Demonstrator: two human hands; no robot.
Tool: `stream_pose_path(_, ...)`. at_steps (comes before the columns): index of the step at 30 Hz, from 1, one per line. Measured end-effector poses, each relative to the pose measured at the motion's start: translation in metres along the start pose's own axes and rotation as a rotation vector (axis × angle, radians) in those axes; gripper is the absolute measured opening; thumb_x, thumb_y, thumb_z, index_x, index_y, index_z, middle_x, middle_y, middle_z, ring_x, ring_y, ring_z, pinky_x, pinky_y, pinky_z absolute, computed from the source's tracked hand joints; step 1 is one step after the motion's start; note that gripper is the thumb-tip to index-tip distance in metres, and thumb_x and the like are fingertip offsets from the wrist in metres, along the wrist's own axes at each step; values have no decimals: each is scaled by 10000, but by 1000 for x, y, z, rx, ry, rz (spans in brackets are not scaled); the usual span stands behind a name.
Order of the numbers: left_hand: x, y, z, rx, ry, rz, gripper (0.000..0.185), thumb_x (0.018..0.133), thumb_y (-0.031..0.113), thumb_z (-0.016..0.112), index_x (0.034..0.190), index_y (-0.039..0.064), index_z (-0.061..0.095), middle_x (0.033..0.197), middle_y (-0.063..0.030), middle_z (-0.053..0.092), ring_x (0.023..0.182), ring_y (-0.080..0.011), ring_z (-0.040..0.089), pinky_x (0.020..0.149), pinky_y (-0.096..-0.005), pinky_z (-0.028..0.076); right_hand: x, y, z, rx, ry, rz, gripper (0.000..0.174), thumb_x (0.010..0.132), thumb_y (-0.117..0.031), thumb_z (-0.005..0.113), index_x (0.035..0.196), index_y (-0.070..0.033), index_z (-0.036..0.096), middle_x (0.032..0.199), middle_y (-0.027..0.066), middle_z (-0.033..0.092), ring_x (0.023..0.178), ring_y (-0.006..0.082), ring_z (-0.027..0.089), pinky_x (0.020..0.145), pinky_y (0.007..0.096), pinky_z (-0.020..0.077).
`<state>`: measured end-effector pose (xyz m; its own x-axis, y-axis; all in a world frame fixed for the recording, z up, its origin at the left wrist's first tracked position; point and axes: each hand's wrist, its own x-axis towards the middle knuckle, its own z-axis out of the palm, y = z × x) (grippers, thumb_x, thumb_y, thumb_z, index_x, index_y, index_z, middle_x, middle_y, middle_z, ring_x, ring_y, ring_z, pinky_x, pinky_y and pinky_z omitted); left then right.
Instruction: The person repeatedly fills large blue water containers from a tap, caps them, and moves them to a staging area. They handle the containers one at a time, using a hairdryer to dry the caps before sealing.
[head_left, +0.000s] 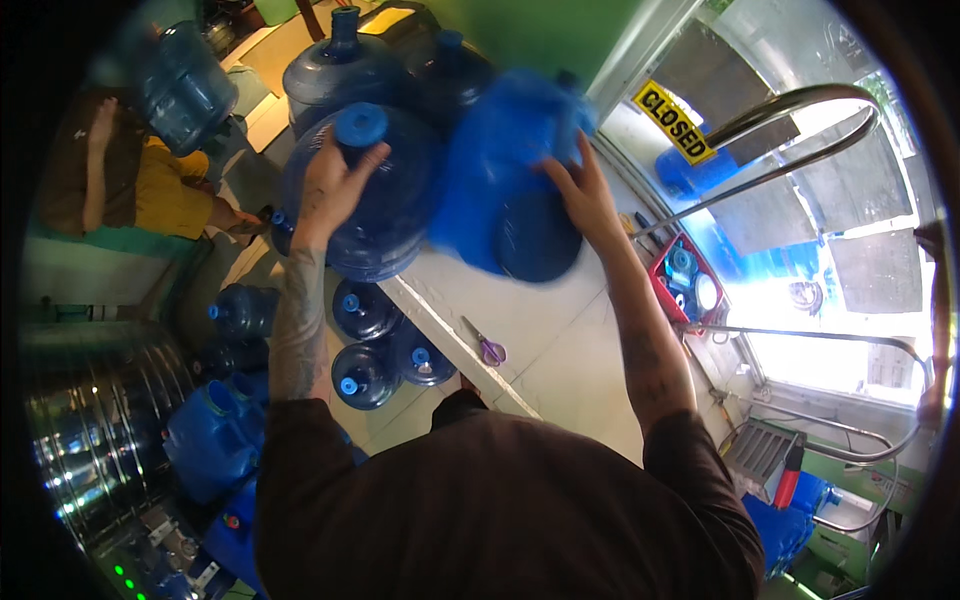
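Observation:
My left hand (328, 184) is around the neck of a large round water bottle (390, 195), just under its blue cap (361, 124). The bottle stands at the edge of a pale tiled counter (570, 352). A blue plastic jug (480, 165), blurred and tilted, is in my right hand (589, 191). My thumb and fingers are on its side near the handle, though part of the grip is hidden. Behind both containers stand a clear bluish water bottle (322, 71) and a darker one (446, 75). Purple-handled scissors (491, 351) lie on the counter nearer to me.
Several capped bottles (365, 375) stand on the floor below the counter. At far left a person in yellow shorts (172, 196) is beside a raised bottle (187, 90). A red basket (664, 289) of small items sits by the window, near a metal rail (720, 199).

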<state>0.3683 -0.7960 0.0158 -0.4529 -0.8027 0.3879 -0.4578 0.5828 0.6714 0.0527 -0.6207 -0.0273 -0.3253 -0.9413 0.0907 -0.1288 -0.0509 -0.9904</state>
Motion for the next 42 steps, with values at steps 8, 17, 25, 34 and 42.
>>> stream_pose_path(8, -43, 107, 107, -336, -386, 437, 669, 859, 395, 844, 1340, 36, 549, 1233, -194, 644, 1139, -359, 658, 1001, -424, 520, -334, -51, -144, -173, 446, 356, 761, 1015, -215, 678, 1623, -19, 265, 1072, 166, 733, 998, 217, 695, 938, 364, 535)
stream_pose_path(17, -77, 230, 270, -726, -474, 618, 816, 854, 554, 775, 1430, 56, 481, 1334, -243, 570, 1314, -422, 512, 1111, -538, 416, -525, -62, -257, -673, 856, 610, 597, 1041, -238, 596, 1583, -68, 413, 862, 58, 717, 769, 96, 597, 746, 267, 458)
stream_pose_path(25, 240, -44, 206, 5, 438, 168, 1092, 790, 669, 762, 1508, -40, 346, 1497, -280, 441, 1436, -396, 405, 1173, -493, 367, -535, -49, -260, -795, 977, 668, 558, 1054, -268, 585, 1566, -92, 450, 842, 31, 690, 684, 56, 497, 620, 247, 381)
stream_pose_path(34, 376, -272, 177, 257, 258, -152, 1430, 737, 766, 753, 1598, -111, 22, 1673, -328, 135, 1571, -420, 160, 1274, -495, 201, -429, -112, -200, -1822, 770, 227, 329, 985, -142, 620, 1290, -22, 635, 932, 105, 687, 845, 274, 630, 759, 391, 496)
stream_pose_path(42, 297, -206, 125, 541, 237, -201, 853, 823, 606, 761, 1444, 73, 518, 1440, -221, 553, 1328, -409, 544, 1095, -501, 433, -259, 41, 62, -345, -201, 278, 323, 1010, -269, 631, 1228, -30, 647, 1161, 186, 666, 1078, 414, 637, 925, 479, 518)
